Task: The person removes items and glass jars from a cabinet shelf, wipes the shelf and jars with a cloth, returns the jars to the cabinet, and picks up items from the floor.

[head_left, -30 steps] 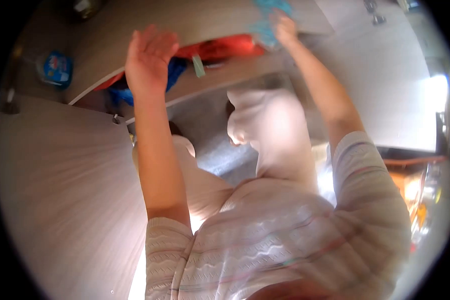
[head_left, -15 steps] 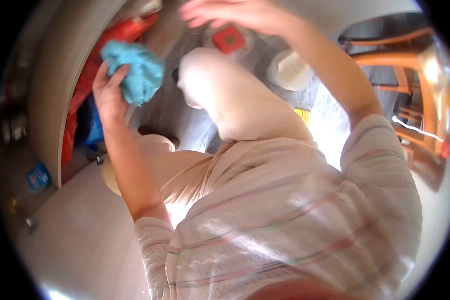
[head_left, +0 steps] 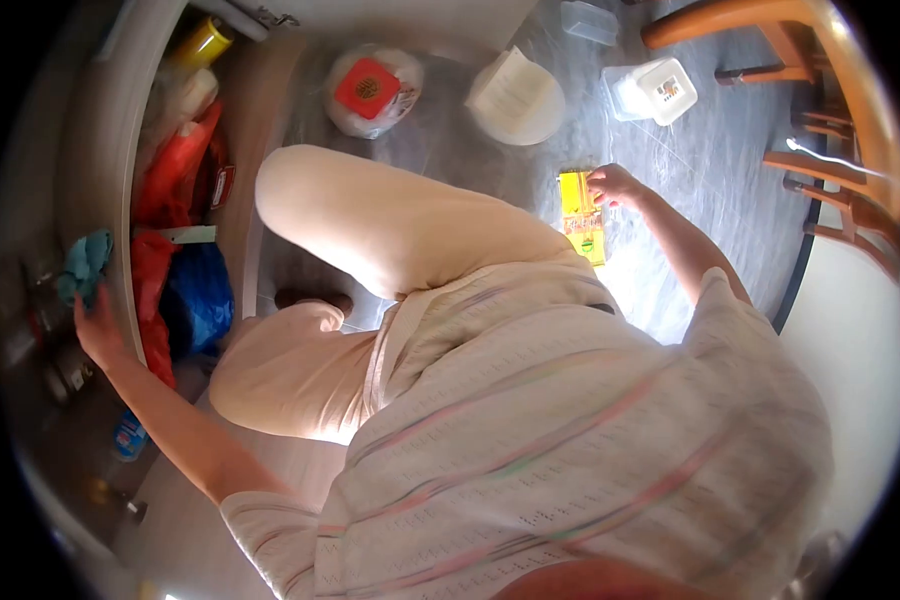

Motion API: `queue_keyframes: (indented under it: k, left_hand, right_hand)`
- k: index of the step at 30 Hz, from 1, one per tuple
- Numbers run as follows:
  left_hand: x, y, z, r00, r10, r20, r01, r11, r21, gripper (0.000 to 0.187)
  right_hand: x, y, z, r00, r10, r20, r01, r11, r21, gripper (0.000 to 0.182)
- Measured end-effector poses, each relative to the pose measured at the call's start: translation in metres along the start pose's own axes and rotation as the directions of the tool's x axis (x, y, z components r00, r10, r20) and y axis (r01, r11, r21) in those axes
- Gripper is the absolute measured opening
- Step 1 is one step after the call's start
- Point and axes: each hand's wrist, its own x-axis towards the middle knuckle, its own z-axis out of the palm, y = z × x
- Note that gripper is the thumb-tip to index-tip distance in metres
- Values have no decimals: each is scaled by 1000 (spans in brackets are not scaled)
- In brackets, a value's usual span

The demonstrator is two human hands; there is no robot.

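My left hand (head_left: 100, 332) is at the far left, its fingers closed on a crumpled teal cloth (head_left: 87, 262). The cloth is beside the cabinet's side panel (head_left: 142, 130). Over to the right, my right hand (head_left: 618, 187) has its fingers curled at the upper right edge of a flat yellow packet (head_left: 582, 222) with printed markings. Whether the packet is lifted off the grey floor cannot be made out. Part of my right hand's grip is hidden from this angle.
Inside the cabinet are red bags (head_left: 170, 190), a blue bag (head_left: 198, 295) and a yellow can (head_left: 205, 42). On the floor stand a red-lidded container (head_left: 367, 88), a round white container (head_left: 518, 100), a white tub (head_left: 665, 90) and a clear box (head_left: 588, 22). Wooden chairs (head_left: 730, 20) are at right.
My left hand has carried the teal cloth left and down, away from my knee. My right hand has swung from the upper middle down to the yellow packet. The view has shifted.
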Motion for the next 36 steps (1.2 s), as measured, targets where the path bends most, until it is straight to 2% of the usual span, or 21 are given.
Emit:
queue_keyframes:
  k: [1, 3, 6, 11, 13, 16, 20, 21, 22, 26, 27, 28, 29, 30, 31, 32, 33, 35, 36]
  left_hand:
    - [3, -12, 0, 986, -161, -45, 153, 978, -143, 54]
    - [11, -27, 7, 874, -483, -58, 417, 805, -423, 59]
    - [-30, 11, 56, 922, -363, -134, 363, 931, -22, 62]
    - [-30, 27, 82, 930, -356, -91, 367, 891, 266, 69]
    - [-29, 32, 90, 916, -401, -19, 368, 819, 440, 72]
    - [-29, 43, 92, 882, -463, 88, 347, 764, 543, 78]
    - [-53, 78, 112, 900, -430, 71, 313, 751, 582, 75]
    - [-52, 71, 113, 914, -398, 83, 281, 765, 579, 76]
    - [-50, 66, 110, 925, -368, 93, 251, 777, 577, 76]
    - [-43, 53, 99, 932, -328, 156, 163, 761, 628, 74]
    - [-43, 45, 91, 942, -289, 170, 118, 761, 638, 74]
    - [-42, 36, 85, 951, -244, 192, 65, 763, 643, 74]
    - [-38, 28, 86, 955, -193, 225, 4, 768, 641, 73]
    - [-37, 29, 87, 953, -216, 212, 9, 720, 694, 73]
    - [-36, 31, 85, 950, -235, 206, 5, 670, 743, 72]
    - [-30, 23, 80, 948, -211, 239, -30, 687, 726, 72]
    - [-26, 16, 75, 945, -187, 267, -62, 700, 712, 72]
    - [-30, 24, 78, 933, -197, 302, -45, 769, 638, 69]
    - [-32, 30, 81, 938, -204, 279, -33, 752, 659, 69]
  right_hand:
    - [9, 10, 7, 1000, 11, 14, -11, 1000, 25, 31]
    - [6, 15, 19, 1000, 9, 22, -11, 997, 72, 32]
    - [0, 20, 30, 999, -28, 32, 25, 996, 81, 31]
    - [18, 37, 45, 999, -5, 49, -1, 993, 115, 22]
    - [26, 43, 50, 998, 17, 54, -21, 996, 89, 20]
    - [31, 45, 60, 995, -26, 92, 16, 995, 102, 20]
    - [30, 19, 76, 994, -44, 103, 18, 972, 234, 20]
    - [77, 41, 97, 956, -292, 24, 280, 933, 227, 19]
    - [78, 28, 99, 966, -257, 40, 242, 944, 224, 20]
    - [96, -56, 116, 928, -341, 154, 310, 931, 192, 22]
    - [108, -73, 124, 867, -442, 232, 371, 881, 293, 23]
    - [132, -88, 134, 737, -586, 337, 378, 770, 513, 24]
    - [149, -98, 143, 575, -709, 409, 288, 643, 709, 24]
    - [156, -102, 149, 505, -742, 440, 248, 614, 750, 25]
    - [122, -113, 141, 629, -670, 394, 419, 719, 554, 25]
    - [84, -126, 131, 738, -584, 338, 502, 810, 302, 25]
    - [53, -128, 122, 826, -509, 243, 519, 855, 26, 25]
    - [45, -97, 117, 859, -471, 201, 448, 881, 149, 21]
    - [44, -80, 117, 872, -452, 186, 414, 885, 213, 20]
